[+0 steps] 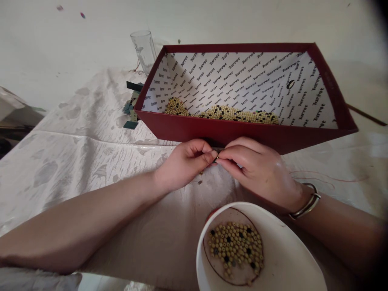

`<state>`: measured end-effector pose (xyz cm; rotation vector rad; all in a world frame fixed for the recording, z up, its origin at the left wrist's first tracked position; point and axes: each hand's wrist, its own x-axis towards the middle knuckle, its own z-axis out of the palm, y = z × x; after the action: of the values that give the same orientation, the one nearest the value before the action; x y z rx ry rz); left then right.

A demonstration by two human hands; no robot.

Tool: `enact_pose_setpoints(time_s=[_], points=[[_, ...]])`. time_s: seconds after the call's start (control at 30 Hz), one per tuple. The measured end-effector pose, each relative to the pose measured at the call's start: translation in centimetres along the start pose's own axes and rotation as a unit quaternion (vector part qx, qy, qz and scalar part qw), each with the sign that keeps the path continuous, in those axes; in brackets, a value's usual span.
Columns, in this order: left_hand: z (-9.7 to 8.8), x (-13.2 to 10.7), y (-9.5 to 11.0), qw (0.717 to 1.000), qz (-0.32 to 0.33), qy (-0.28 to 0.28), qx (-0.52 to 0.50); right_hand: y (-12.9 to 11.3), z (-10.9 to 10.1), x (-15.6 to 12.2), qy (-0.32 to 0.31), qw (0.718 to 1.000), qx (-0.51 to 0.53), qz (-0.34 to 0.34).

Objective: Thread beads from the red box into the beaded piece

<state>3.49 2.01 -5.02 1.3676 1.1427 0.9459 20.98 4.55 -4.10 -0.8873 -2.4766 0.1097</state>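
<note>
My left hand (184, 163) and my right hand (257, 169) meet fingertip to fingertip just in front of a dark red box (212, 129). Both are closed in a pinch on a small dark item (216, 155) between them, too small to name. A beaded piece (224, 113) of cream and black beads lies inside the box along its front wall. A white bowl (287, 250) of loose cream and black beads (235, 246) sits close under my right wrist, which wears a metal bangle (307, 202).
A pale patterned cloth (75, 153) covers the table. An empty drinking glass (144, 48) stands behind the box's left corner. Small dark teal pieces (131, 107) lie left of the box. A thin reddish thread (321, 176) trails on the cloth at right.
</note>
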Motion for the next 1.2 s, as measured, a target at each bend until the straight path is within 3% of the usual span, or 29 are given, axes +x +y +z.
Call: enact_pose_setpoints(time_s=[0.17, 0.3, 1.07, 1.2], points=[[0.02, 0.05, -0.11, 1.000, 0.001, 0.001, -0.014, 0.19, -0.25, -0.23, 0.007, 0.995, -0.078, -0.066], [0.03, 0.10, -0.18, 1.000, 0.001, 0.000, -0.018, 0.05, -0.27, -0.14, 0.017, 0.990, -0.116, -0.077], [0.09, 0.00, 0.00, 0.999, -0.013, 0.007, -0.035, 0.13, 0.10, -0.01, 0.056, 0.986, -0.152, -0.036], [0.06, 0.02, -0.05, 0.999, -0.010, 0.005, -0.033, 0.04, 0.16, -0.06, 0.035, 0.988, -0.144, -0.052]])
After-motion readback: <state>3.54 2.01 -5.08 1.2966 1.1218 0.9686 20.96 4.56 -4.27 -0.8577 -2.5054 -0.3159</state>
